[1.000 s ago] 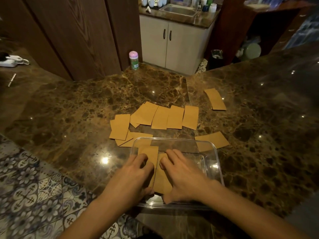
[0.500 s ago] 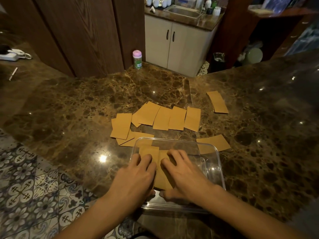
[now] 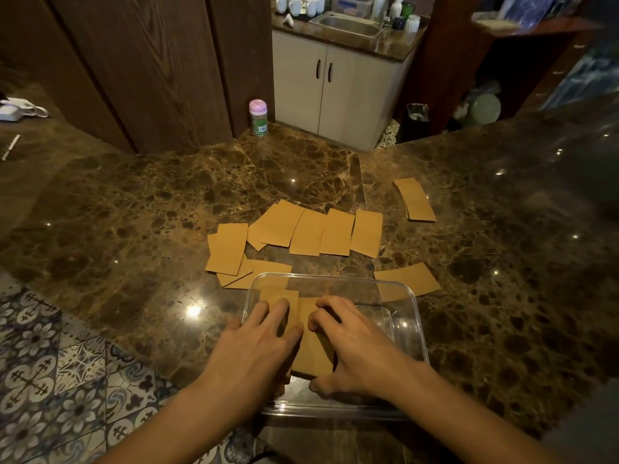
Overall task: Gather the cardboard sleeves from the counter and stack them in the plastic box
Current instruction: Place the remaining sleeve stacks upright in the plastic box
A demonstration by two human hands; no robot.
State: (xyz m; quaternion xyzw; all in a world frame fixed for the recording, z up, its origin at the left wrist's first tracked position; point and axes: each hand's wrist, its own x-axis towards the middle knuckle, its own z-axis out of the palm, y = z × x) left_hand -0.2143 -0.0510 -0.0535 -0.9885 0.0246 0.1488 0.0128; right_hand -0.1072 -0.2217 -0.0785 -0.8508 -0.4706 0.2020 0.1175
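A clear plastic box (image 3: 413,316) sits at the near edge of the brown marble counter. Inside it lie flat tan cardboard sleeves (image 3: 313,346). My left hand (image 3: 258,343) rests palm down on the left sleeves in the box. My right hand (image 3: 351,343) presses on the right side of that stack, fingers curled, thumb at its near edge. Several more sleeves (image 3: 318,232) lie in a row beyond the box. Others overlap at the left (image 3: 227,249), one lies at the right (image 3: 407,281), and a small pile (image 3: 415,199) sits farther right.
A small green bottle with a pink cap (image 3: 258,117) stands at the counter's far edge. A white object (image 3: 13,110) and a thin stick (image 3: 10,147) lie at far left. Patterned floor tiles (image 3: 50,380) show below the counter's near-left edge.
Both hands have stayed on the sleeves in the box, shifting slightly as they press and square them. The right fingers have curled more. The sleeves on the counter have not moved.
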